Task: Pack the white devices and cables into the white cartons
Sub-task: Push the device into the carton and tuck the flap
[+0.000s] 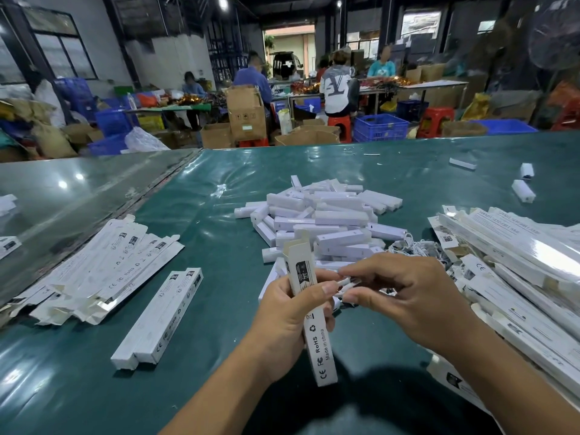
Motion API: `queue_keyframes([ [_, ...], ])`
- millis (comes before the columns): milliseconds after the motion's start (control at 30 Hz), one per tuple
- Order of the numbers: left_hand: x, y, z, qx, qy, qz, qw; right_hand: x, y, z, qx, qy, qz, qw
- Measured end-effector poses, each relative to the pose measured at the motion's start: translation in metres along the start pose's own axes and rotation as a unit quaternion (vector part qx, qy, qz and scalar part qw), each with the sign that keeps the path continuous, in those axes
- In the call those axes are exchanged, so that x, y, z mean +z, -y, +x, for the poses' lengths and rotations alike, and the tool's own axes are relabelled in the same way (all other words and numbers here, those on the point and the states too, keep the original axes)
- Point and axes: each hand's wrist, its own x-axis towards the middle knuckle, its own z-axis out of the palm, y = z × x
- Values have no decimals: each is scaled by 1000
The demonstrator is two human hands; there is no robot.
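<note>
Two hands (282, 312) (408, 296), one open carton (309, 306), one cable (345, 282).

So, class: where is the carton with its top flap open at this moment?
In the head view, bottom centre: the left hand grips the carton upright, before the device pile.

Cable (345, 285): mostly hidden between the right hand's fingers (361, 271), length unclear. Carton (309, 304): middle covered by the left hand's fingers (328, 290). Box stack (518, 277), right of the fingers: cut off by the edge. Small print: unreadable.
</note>
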Motion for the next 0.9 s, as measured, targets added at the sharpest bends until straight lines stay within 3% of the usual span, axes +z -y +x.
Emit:
queue_keyframes([
  [100, 0, 0, 0, 21, -15, 32, 999, -1, 0, 1, 0, 6, 14, 1000],
  [167, 3, 0, -1, 59, -70, 134, 987, -7, 0, 2, 24, -31, 37, 999],
  [267, 1, 5, 1, 185, -159, 362, 900, -19, 9, 1, 32, -125, 96, 987],
  [333, 1, 6, 1, 252, -141, 450, 845, -21, 21, 2, -6, -131, 78, 988],
  [433, 4, 9, 1, 301, -107, 520, 792, -15, 34, 4, -52, -90, -62, 993],
  [567, 3, 12, 3, 303, -115, 520, 790, -18, 37, 4, -40, -64, -167, 983],
  [733, 4, 14, 3, 307, -95, 547, 773, -16, 35, 3, -34, -50, -187, 980],
  [900, 6, 10, 2, 317, -98, 533, 778, -11, 36, 2, -14, -42, -187, 981],
])
